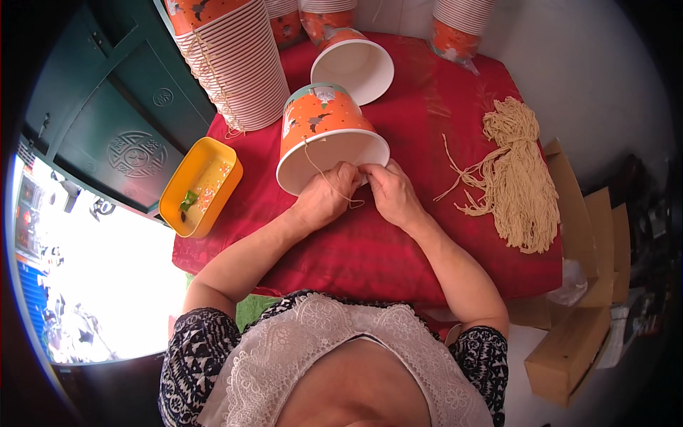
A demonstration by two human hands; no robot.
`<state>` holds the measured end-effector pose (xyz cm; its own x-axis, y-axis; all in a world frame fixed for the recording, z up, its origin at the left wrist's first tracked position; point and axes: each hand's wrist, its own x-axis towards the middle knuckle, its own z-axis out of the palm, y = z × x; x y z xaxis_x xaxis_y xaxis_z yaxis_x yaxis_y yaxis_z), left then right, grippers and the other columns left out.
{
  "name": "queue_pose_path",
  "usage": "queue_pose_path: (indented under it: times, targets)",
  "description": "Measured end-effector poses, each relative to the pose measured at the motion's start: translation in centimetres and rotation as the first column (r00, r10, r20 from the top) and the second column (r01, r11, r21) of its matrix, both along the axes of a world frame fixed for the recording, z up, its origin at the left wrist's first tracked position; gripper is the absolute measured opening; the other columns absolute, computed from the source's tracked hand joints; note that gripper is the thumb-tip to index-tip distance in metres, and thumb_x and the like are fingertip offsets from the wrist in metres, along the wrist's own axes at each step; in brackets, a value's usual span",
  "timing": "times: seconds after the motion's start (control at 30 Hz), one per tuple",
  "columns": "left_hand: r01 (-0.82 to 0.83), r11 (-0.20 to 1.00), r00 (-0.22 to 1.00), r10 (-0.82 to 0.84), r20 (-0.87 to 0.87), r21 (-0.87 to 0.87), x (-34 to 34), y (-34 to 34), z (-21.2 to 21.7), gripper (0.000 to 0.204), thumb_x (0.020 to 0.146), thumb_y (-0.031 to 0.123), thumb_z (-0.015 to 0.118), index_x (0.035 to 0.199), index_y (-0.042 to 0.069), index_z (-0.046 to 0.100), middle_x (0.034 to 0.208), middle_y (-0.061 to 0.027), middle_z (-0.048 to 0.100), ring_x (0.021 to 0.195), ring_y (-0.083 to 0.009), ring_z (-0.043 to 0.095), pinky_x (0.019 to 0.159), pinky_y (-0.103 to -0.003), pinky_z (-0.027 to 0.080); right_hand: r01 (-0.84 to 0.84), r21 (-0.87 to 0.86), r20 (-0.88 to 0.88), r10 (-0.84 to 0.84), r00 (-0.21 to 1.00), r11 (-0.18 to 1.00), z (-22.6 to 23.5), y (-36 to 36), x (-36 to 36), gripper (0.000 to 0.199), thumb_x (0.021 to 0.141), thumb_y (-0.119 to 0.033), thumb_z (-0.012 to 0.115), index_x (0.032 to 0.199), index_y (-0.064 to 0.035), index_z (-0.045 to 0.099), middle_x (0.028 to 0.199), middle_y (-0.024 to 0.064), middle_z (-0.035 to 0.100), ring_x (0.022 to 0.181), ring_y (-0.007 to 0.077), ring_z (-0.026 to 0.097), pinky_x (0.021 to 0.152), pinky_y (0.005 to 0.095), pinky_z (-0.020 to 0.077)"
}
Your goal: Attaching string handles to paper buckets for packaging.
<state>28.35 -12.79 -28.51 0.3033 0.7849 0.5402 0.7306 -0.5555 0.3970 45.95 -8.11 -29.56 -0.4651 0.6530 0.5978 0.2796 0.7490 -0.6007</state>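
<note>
An orange paper bucket point(331, 117) with a white rim and printed figures lies tilted on the table, its mouth facing me. At the near side of that rim, my left hand point(329, 196) is closed in a pinch. Close beside it, my right hand point(393, 192) pinches at the same rim, fingertips almost touching the left ones. A thin tan string point(318, 165) comes off the bucket's side near the rim and drapes over my left hand, with a loose end below. What lies between the fingertips is mostly hidden.
Tall nested paper buckets point(238, 71) stand at the back left; another bucket point(363, 71) lies behind mine. A yellow tub point(233, 178) with small bits sits at the left edge. A tan string bundle point(526, 185) lies right on the red tablecloth point(420, 249). Cardboard boxes point(569, 356) stand beyond.
</note>
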Motion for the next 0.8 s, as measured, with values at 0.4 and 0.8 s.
queue_pose_path:
  times: [0.4,0.8]
  targets:
    - [-0.073,0.971,0.983,0.109,0.146,-0.23,-0.2,-0.8,1.2,0.013,0.084,0.006,0.065,0.087,-0.001,0.054,0.079,-0.0185,0.062,0.074,-0.0368,0.064,0.061,-0.044,0.05,-0.013,-0.047,0.076,0.016,0.997,0.999,0.8,-0.5,0.4,0.009,0.081,-0.002,0.065,0.087,-0.0017,0.058,0.085,0.016,0.061,0.084,0.0344,0.059,0.074,0.0428,0.0489]
    - [-0.132,0.935,0.941,0.222,0.254,-0.329,-0.9,-0.2,0.9,0.007,0.083,0.001,0.064,0.083,-0.002,0.058,0.073,-0.0108,0.062,0.068,-0.0208,0.061,0.061,-0.035,0.05,-0.093,0.131,0.198,0.066,0.978,0.987,1.0,-1.2,0.6,0.009,0.08,0.0,0.061,0.088,0.0025,0.058,0.091,0.0206,0.055,0.089,0.0381,0.057,0.08,0.0456,0.0487]
